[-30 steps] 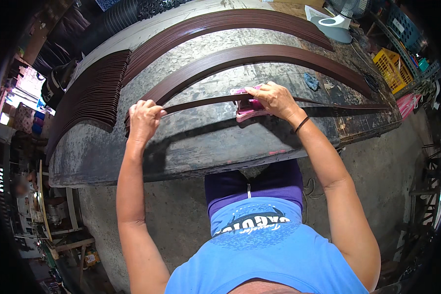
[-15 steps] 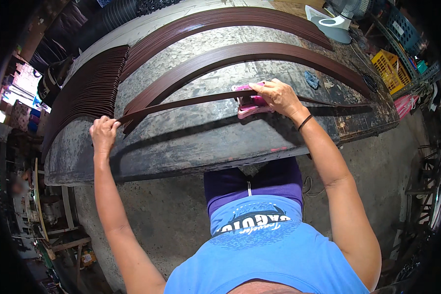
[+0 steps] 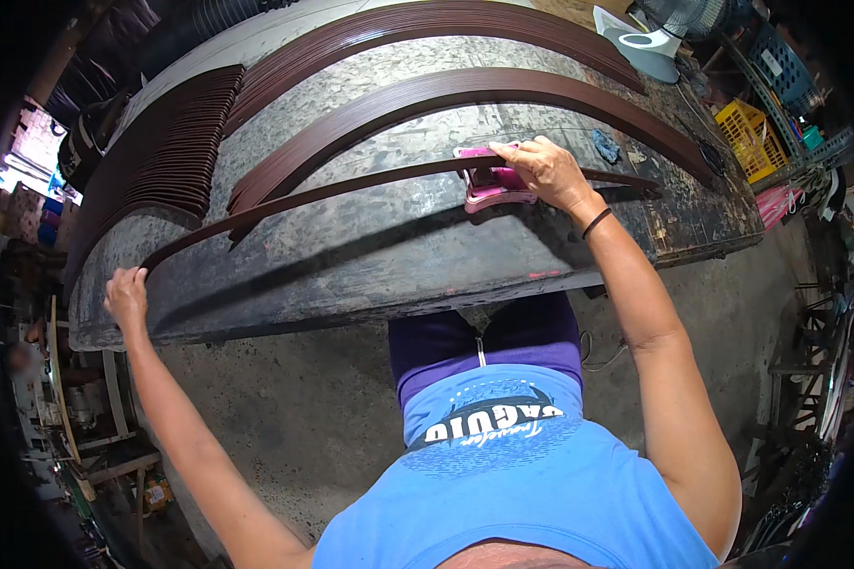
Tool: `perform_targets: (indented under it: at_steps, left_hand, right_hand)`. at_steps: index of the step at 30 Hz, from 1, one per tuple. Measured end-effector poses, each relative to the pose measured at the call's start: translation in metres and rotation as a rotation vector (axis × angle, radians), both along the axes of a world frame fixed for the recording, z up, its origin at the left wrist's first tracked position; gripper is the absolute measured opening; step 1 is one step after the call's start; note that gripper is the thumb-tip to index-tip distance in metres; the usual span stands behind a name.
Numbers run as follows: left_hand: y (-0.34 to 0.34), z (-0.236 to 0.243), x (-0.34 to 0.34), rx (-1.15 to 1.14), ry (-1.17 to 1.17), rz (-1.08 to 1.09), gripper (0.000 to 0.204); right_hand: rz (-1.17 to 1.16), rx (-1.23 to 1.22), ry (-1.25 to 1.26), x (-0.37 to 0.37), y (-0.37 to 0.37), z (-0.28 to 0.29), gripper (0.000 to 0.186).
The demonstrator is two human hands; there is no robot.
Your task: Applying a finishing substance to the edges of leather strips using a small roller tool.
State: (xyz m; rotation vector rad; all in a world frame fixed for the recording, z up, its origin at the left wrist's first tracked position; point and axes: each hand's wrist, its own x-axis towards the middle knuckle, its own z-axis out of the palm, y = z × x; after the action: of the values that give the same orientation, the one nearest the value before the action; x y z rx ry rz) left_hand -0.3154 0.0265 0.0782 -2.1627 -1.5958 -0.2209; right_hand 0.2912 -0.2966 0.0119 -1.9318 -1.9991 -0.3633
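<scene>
A long, thin, dark brown strip [image 3: 342,189] runs above the table, bowed at its left end. My left hand [image 3: 126,302] pinches that end beyond the table's left front part. My right hand [image 3: 552,174] closes its thumb and fingers on the strip's right part, beside a pink tool [image 3: 495,201] whose exact kind I cannot make out. The strip passes by the pink tool's upper part; the fingers partly cover both. The strip's far right end lies low near the tabletop. Just behind it lies a curved bundle of brown strips [image 3: 455,88].
The worn dark table [image 3: 351,284] carries another curved bundle [image 3: 427,21] at the back and a fanned stack of strips [image 3: 161,152] at the left. A blue rag [image 3: 605,146] lies right of my hand. Beyond the right edge are a yellow crate [image 3: 750,137] and a fan [image 3: 683,14].
My left hand has moved left and nearer, drawing the strip along past the pink tool. The strip's right end has shifted left, while my right hand stays nearly in place.
</scene>
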Motion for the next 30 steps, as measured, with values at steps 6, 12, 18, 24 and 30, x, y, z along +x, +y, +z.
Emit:
perform_targets:
  at_steps: [6,12,18,24,30]
  left_hand:
    - [-0.002,0.007,-0.064,0.014,0.059,0.3,0.031]
    - [-0.001,0.008,-0.148,0.023,0.079,0.549,0.04]
    - [-0.007,0.016,-0.23,0.004,0.079,0.803,0.041]
    - [-0.04,0.036,-0.213,0.002,0.084,0.864,0.042]
    - [-0.011,0.034,-0.435,0.05,0.051,0.663,0.046]
  right_hand:
    - [0.005,0.003,0.005,0.0,0.003,0.0,0.042]
    - [0.02,-0.009,-0.008,0.005,0.005,-0.001,0.04]
    - [-0.029,-0.069,-0.036,0.007,0.005,0.007,0.036]
    - [-0.042,-0.125,-0.061,0.007,0.015,0.024,0.02]
    - [0.085,-0.308,-0.024,-0.013,0.059,0.038,0.016]
